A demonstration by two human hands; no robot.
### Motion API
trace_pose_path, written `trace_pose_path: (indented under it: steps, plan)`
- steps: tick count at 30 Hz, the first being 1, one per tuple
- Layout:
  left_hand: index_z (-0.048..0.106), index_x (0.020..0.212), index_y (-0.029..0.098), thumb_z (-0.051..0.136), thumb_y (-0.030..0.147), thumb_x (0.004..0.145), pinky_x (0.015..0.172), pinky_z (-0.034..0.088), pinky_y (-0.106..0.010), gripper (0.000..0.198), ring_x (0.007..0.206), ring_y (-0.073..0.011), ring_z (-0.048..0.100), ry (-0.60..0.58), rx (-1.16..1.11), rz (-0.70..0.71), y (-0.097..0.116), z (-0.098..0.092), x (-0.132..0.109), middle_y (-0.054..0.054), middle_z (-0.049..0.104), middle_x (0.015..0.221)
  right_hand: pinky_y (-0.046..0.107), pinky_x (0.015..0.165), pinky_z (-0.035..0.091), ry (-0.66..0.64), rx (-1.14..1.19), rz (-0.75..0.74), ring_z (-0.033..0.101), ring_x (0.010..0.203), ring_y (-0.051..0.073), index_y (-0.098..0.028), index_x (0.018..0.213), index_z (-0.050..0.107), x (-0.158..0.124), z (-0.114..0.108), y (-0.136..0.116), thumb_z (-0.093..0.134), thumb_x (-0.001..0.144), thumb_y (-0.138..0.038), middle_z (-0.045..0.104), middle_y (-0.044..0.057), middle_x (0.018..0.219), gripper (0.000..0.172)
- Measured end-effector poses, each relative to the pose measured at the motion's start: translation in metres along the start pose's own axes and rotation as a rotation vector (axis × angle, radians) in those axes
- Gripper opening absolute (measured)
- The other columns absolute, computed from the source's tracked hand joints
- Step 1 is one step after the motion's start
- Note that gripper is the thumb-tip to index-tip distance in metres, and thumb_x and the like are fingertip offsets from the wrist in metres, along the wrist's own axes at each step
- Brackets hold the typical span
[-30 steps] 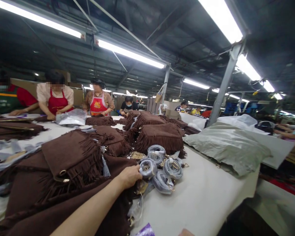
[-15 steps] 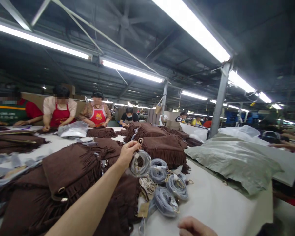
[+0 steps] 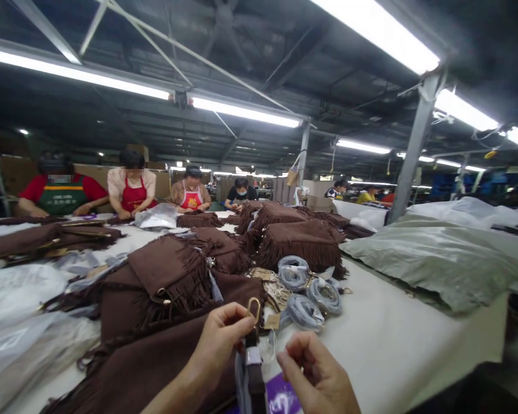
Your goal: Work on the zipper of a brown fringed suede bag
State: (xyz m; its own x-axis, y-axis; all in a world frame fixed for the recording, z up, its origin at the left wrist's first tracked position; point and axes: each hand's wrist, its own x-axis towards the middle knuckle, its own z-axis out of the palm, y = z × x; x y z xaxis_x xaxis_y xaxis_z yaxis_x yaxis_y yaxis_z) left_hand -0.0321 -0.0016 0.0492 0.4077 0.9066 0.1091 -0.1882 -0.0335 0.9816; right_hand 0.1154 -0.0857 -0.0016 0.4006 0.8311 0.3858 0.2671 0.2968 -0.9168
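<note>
A flat dark-brown strap (image 3: pixel 256 384) is hanging below the left hand (image 3: pixel 224 334), which is pinching it beside its oblong gold metal clasp (image 3: pixel 258 307); its long axis is running roughly upright, clasp pointing up. The right hand (image 3: pixel 322 374) is curling nearby, its hold unclear. Beyond both, grey plastic-wrapped coils (image 3: pixel 303 315) are lying on the white counter (image 3: pixel 371 356).

long tube lights (image 3: pixel 246 113) glow beneath a dark ceiling (image 3: pixel 336 57) — a grey post (image 3: pixel 415 150) rises near a pale table (image 3: pixel 384 322).
</note>
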Motion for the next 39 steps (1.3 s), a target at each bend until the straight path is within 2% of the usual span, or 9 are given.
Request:
trace_pose_path:
  steps: [4,8,18,24,28,32,35,37,39]
  plan:
    - [0.063,0.067,0.014,0.081,0.054,0.061,0.052,0.039,-0.02,0.045,0.055,-0.01,0.044,-0.055,-0.103,-0.068,-0.016,0.001,-0.013,0.001,0.054,0.06,0.024,0.051,0.035,0.005,-0.034,-0.009,0.044,0.053,0.013,-0.023,0.068,0.048,-0.003,0.002,-0.007,0.063,0.079,-0.046,0.045,-0.006,0.059,0.029]
    - [0.06,0.066,0.014,0.082,0.056,0.062,0.05,0.033,-0.019,0.048,0.051,-0.0083,0.042,-0.104,-0.136,-0.058,-0.023,0.001,-0.014,0.004,0.05,0.055,0.024,0.05,0.033,-0.005,-0.046,0.016,0.044,0.052,0.012,-0.023,0.068,0.047,-0.006,0.002,-0.009,0.062,0.078,-0.04,0.044,-0.007,0.057,0.025]
    - [0.067,0.072,0.014,0.078,0.064,0.063,0.052,0.039,-0.021,0.052,0.052,-0.0103,0.045,-0.157,-0.029,0.024,-0.022,0.006,-0.024,0.002,0.053,0.057,0.021,0.047,0.031,0.011,-0.068,0.053,0.043,0.048,0.01,-0.022,0.067,0.047,-0.01,0.005,-0.027,0.063,0.073,-0.038,0.044,-0.008,0.054,0.023]
    - [0.07,0.078,0.016,0.073,0.057,0.073,0.056,0.043,-0.023,0.042,0.058,-0.0132,0.051,-0.208,0.086,0.092,-0.014,0.012,-0.035,-0.001,0.058,0.069,0.02,0.045,0.028,-0.038,-0.027,0.09,0.042,0.046,0.008,-0.022,0.069,0.046,-0.01,0.0,-0.032,0.066,0.072,-0.034,0.045,-0.009,0.055,0.023]
    - [0.072,0.077,0.016,0.071,0.044,0.074,0.059,0.044,-0.025,0.028,0.06,-0.0155,0.054,-0.288,0.116,0.067,-0.014,0.013,-0.035,-0.003,0.062,0.069,0.02,0.047,0.034,-0.103,0.104,0.123,0.049,0.047,0.01,-0.021,0.088,0.056,-0.01,-0.004,-0.02,0.068,0.073,-0.033,0.055,-0.008,0.057,0.023]
    - [0.07,0.066,0.016,0.058,0.024,0.081,0.055,0.037,-0.023,0.021,0.06,-0.0149,0.053,-0.329,0.42,0.288,-0.012,0.01,-0.035,-0.003,0.058,0.065,0.022,0.051,0.039,-0.229,0.153,0.153,0.052,0.052,0.012,-0.02,0.104,0.061,-0.017,-0.012,-0.007,0.075,0.074,-0.035,0.057,-0.007,0.06,0.036]
    - [0.071,0.078,0.017,0.05,0.014,0.085,0.058,0.036,-0.023,0.022,0.065,-0.0154,0.055,-0.346,0.645,0.481,0.002,0.008,-0.038,-0.004,0.061,0.07,0.023,0.055,0.041,-0.256,0.254,0.138,0.055,0.061,0.013,-0.02,0.107,0.065,-0.022,-0.022,-0.009,0.076,0.074,-0.051,0.063,0.0,0.075,0.046]
    - [0.069,0.095,0.018,0.044,0.013,0.09,0.062,0.038,-0.025,0.026,0.069,-0.0166,0.057,-0.364,0.735,0.602,0.019,0.009,-0.041,-0.005,0.063,0.077,0.022,0.048,0.034,-0.235,0.316,0.188,0.045,0.052,0.009,-0.019,0.111,0.066,-0.021,-0.029,-0.016,0.065,0.08,-0.063,0.064,0.002,0.08,0.053]
    - [0.066,0.104,0.019,0.041,0.013,0.093,0.065,0.04,-0.026,0.029,0.074,-0.0179,0.058,-0.39,0.806,0.715,0.038,0.012,-0.043,-0.006,0.064,0.082,0.021,0.041,0.022,-0.191,0.29,0.238,0.028,0.044,0.006,-0.018,0.108,0.068,-0.018,-0.034,-0.024,0.052,0.086,-0.068,0.062,0.002,0.076,0.057]
